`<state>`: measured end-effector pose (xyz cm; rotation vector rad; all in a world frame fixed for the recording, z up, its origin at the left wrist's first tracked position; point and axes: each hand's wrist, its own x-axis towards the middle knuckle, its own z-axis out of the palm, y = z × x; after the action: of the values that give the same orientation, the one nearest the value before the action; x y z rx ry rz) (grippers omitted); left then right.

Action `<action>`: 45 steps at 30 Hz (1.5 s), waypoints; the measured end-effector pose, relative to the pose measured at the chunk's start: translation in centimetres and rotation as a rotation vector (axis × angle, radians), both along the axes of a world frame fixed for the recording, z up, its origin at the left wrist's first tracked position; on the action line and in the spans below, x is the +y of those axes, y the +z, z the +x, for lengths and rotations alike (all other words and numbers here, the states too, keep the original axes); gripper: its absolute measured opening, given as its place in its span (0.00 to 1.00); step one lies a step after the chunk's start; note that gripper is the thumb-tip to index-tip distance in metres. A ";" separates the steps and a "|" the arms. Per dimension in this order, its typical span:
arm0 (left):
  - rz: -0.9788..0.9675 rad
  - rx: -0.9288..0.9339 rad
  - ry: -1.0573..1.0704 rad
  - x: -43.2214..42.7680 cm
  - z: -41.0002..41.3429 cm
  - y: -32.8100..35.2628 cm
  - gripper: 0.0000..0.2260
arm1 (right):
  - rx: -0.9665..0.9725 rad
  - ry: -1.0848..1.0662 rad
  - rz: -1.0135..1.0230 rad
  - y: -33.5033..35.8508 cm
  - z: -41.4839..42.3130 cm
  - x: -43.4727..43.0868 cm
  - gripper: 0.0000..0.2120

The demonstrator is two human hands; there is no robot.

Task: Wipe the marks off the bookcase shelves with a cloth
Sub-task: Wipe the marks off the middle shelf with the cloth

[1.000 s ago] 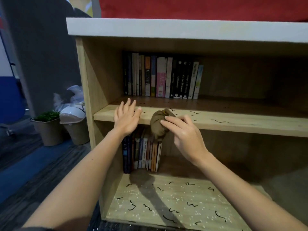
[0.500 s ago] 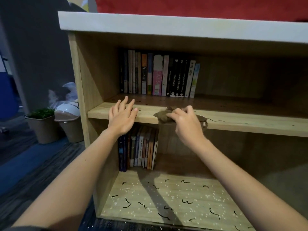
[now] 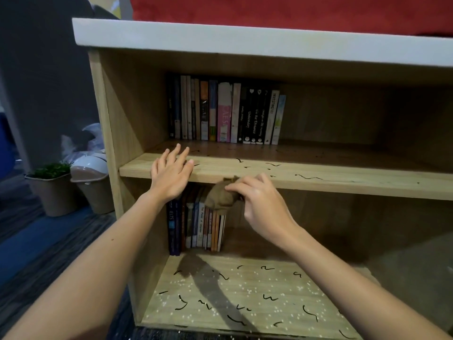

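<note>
At the front edge of the middle shelf, your left hand rests with its fingers straight and spread, the fingertips reaching onto the board. Your right hand is just to the right of it and a little lower, the two hands apart, and its fingers and thumb pinch the brown cloth. You hold the cloth bunched at the shelf's front lip, hanging down before the lower row of books. Black squiggle marks lie on the middle shelf to the right of your right hand, with more further back near the upper row of books, which stand upright against the rear. Below, the bottom shelf carries many black marks and scattered white specks, and an arm's shadow falls across it. Left of the bookcase, on the floor, a potted plant stands beside a lidded bin.
</note>
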<state>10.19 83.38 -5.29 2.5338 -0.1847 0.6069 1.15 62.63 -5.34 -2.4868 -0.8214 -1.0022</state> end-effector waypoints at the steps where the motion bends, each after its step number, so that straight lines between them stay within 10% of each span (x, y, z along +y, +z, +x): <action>1: -0.006 0.006 0.002 0.0 0.0 0.0 0.22 | -0.071 -0.010 0.025 -0.1 0.6 -0.1 0.19; 14: -0.366 -0.082 -0.112 1.0 -0.5 1.3 0.19 | -0.157 0.024 0.122 -4.1 1.4 2.0 0.21; 23: -0.189 -0.235 0.032 5.2 2.5 3.1 0.16 | -0.116 0.111 0.098 4.5 3.0 3.7 0.17; 34: -0.547 -0.631 0.127 5.9 4.1 1.8 0.19 | 0.166 -0.184 -0.140 9.7 25.1 10.7 0.17; 45: -0.510 -0.644 0.113 6.1 4.2 1.7 0.18 | 0.188 0.309 -0.401 7.6 16.7 13.0 0.18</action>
<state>14.34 89.50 -3.64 1.8046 -0.0925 1.3166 17.85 75.61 2.22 -2.6024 -1.4024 -0.5280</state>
